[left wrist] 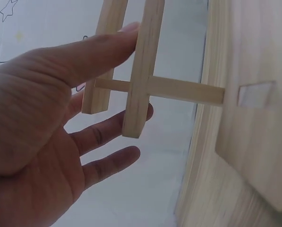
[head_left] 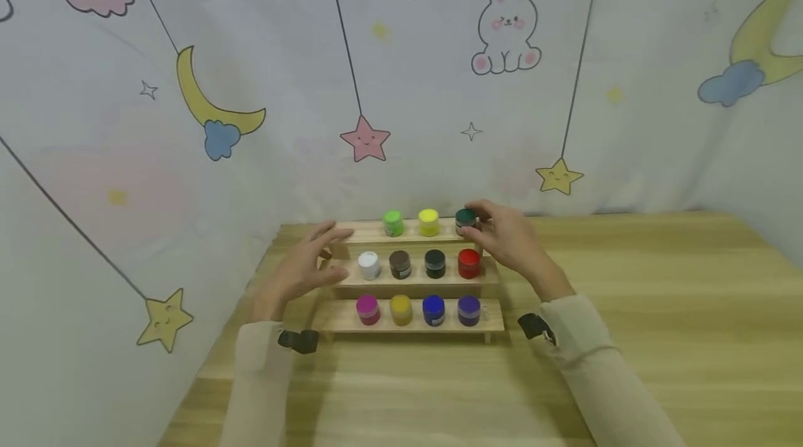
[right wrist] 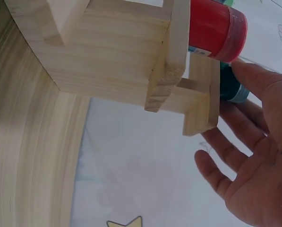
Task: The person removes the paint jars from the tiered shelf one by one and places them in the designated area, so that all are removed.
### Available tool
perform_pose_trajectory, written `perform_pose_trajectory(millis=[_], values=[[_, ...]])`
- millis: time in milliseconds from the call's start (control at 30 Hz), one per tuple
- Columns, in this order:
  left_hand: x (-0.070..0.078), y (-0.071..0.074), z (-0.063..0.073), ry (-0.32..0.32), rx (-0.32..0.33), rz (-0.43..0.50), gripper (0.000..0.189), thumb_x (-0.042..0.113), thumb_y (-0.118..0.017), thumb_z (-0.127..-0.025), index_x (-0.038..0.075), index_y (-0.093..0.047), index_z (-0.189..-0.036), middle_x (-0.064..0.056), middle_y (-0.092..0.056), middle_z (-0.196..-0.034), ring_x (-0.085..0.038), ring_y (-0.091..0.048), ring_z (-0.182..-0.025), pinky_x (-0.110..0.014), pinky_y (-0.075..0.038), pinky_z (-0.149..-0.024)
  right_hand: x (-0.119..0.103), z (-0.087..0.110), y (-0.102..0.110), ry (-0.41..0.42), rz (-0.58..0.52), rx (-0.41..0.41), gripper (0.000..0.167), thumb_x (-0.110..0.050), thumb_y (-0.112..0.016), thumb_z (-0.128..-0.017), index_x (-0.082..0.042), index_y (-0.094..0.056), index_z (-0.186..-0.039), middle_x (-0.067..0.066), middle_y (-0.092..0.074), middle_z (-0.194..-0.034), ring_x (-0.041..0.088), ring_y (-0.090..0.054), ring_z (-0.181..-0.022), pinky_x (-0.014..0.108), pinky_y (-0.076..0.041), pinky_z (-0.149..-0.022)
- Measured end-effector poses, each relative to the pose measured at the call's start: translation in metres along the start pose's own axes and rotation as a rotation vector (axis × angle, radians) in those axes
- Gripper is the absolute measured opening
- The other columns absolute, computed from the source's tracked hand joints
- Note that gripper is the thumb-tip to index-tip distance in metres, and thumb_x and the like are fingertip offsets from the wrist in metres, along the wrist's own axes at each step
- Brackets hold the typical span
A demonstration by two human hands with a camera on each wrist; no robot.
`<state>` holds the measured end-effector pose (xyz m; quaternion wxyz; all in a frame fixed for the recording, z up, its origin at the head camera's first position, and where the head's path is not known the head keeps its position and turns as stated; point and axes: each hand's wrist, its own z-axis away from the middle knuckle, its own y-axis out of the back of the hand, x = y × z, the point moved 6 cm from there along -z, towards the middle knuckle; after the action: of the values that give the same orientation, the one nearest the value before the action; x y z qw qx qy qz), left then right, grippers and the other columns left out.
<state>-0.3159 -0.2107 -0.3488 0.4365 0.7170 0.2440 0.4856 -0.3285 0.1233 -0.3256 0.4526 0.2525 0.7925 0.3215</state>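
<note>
A three-step wooden rack (head_left: pixel 401 326) holds small paint jars. My right hand (head_left: pixel 511 236) pinches the dark green paint jar (head_left: pixel 465 218) at the right end of the top step, thumb in front and fingers behind. In the right wrist view that jar (right wrist: pixel 231 84) shows partly behind the red paint jar (right wrist: pixel 218 30). At the rack's left side, my left hand (head_left: pixel 305 267) has its fingers loosely extended. Its thumb (left wrist: pixel 100 56) lies against a step's end in the left wrist view, while the other fingers reach past behind the wood.
Light green (head_left: pixel 393 223) and yellow (head_left: pixel 429 222) jars share the top step. White (head_left: pixel 369 265), brown, black and red jars stand on the middle one; magenta (head_left: pixel 368 309), ochre, blue and purple on the lowest. A printed cloth (head_left: pixel 426 84) hangs behind the wooden table (head_left: pixel 659 335).
</note>
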Motion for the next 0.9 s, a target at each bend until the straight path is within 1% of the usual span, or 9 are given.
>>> perform_pose_trajectory(millis=[100,167,267,367,400,533,667,800,900], values=[[-0.002,0.002,0.000,-0.018,0.013,0.010,0.069,0.022,-0.077,-0.089,0.015,-0.044,-0.150,-0.023,-0.020,-0.161,-0.041,-0.059,-0.114,-0.063,-0.044,-0.098,0.000,-0.002,0.004,-0.010,-0.028,0.005,0.043,-0.027,-0.073,-0.093,-0.008,-0.061,-0.130,0.012,-0.070,-0.118,0.031,-0.066,-0.106,0.049,-0.052,-0.089],[-0.003,0.002,-0.001,-0.028,0.006,0.015,0.070,0.022,-0.077,-0.090,0.015,-0.043,-0.150,-0.023,-0.019,-0.161,-0.043,-0.058,-0.116,-0.065,-0.042,-0.099,0.001,-0.002,0.007,-0.028,-0.036,0.003,0.043,-0.026,-0.074,-0.093,-0.008,-0.061,-0.130,0.012,-0.071,-0.117,0.032,-0.066,-0.107,0.050,-0.052,-0.090],[-0.005,0.000,-0.002,-0.038,-0.006,0.026,0.070,0.022,-0.077,-0.090,0.015,-0.042,-0.150,-0.023,-0.017,-0.161,-0.047,-0.051,-0.124,-0.066,-0.039,-0.102,0.005,-0.001,0.013,-0.061,-0.042,-0.002,0.046,-0.026,-0.074,-0.093,-0.009,-0.059,-0.133,0.012,-0.070,-0.118,0.034,-0.064,-0.112,0.052,-0.050,-0.093],[-0.005,-0.003,-0.004,-0.053,-0.010,0.030,0.070,0.021,-0.077,-0.090,0.014,-0.041,-0.150,-0.024,-0.017,-0.161,-0.049,-0.049,-0.127,-0.067,-0.037,-0.102,0.010,0.001,0.020,-0.081,-0.042,0.004,0.048,-0.026,-0.075,-0.092,-0.008,-0.059,-0.134,0.013,-0.069,-0.120,0.035,-0.062,-0.114,0.054,-0.049,-0.094],[-0.005,-0.003,-0.005,-0.053,-0.011,0.030,0.070,0.021,-0.077,-0.090,0.014,-0.041,-0.150,-0.024,-0.017,-0.161,-0.049,-0.048,-0.128,-0.067,-0.037,-0.102,0.012,0.002,0.022,-0.088,-0.048,0.006,0.048,-0.025,-0.075,-0.092,-0.008,-0.058,-0.134,0.013,-0.069,-0.120,0.035,-0.062,-0.114,0.054,-0.049,-0.093],[-0.005,-0.001,-0.005,-0.039,-0.016,0.029,0.070,0.020,-0.077,-0.090,0.016,-0.041,-0.150,-0.023,-0.016,-0.162,-0.047,-0.052,-0.123,-0.066,-0.038,-0.102,0.019,0.002,0.031,-0.098,-0.057,0.028,0.048,-0.025,-0.075,-0.092,-0.008,-0.059,-0.134,0.014,-0.068,-0.121,0.034,-0.063,-0.111,0.053,-0.050,-0.089],[-0.006,0.001,-0.006,-0.027,-0.023,0.032,0.070,0.019,-0.076,-0.091,0.017,-0.040,-0.151,-0.022,-0.014,-0.162,-0.044,-0.055,-0.119,-0.065,-0.040,-0.102,0.028,0.005,0.040,-0.117,-0.058,0.046,0.047,-0.025,-0.074,-0.093,-0.007,-0.059,-0.134,0.015,-0.067,-0.121,0.034,-0.063,-0.110,0.053,-0.050,-0.088],[-0.005,-0.001,-0.007,-0.025,-0.025,0.040,0.070,0.019,-0.076,-0.091,0.017,-0.040,-0.151,-0.021,-0.014,-0.163,-0.043,-0.056,-0.117,-0.063,-0.041,-0.101,0.039,0.009,0.048,-0.149,-0.054,0.028,0.047,-0.028,-0.072,-0.094,-0.006,-0.059,-0.134,0.016,-0.066,-0.120,0.035,-0.063,-0.110,0.053,-0.051,-0.088],[-0.006,-0.003,-0.006,-0.020,-0.026,0.046,0.069,0.019,-0.076,-0.091,0.016,-0.041,-0.151,-0.021,-0.014,-0.163,-0.043,-0.055,-0.119,-0.063,-0.040,-0.102,0.047,0.012,0.051,-0.169,-0.052,0.003,0.047,-0.028,-0.072,-0.094,-0.005,-0.058,-0.133,0.017,-0.066,-0.120,0.036,-0.063,-0.109,0.053,-0.051,-0.087]])
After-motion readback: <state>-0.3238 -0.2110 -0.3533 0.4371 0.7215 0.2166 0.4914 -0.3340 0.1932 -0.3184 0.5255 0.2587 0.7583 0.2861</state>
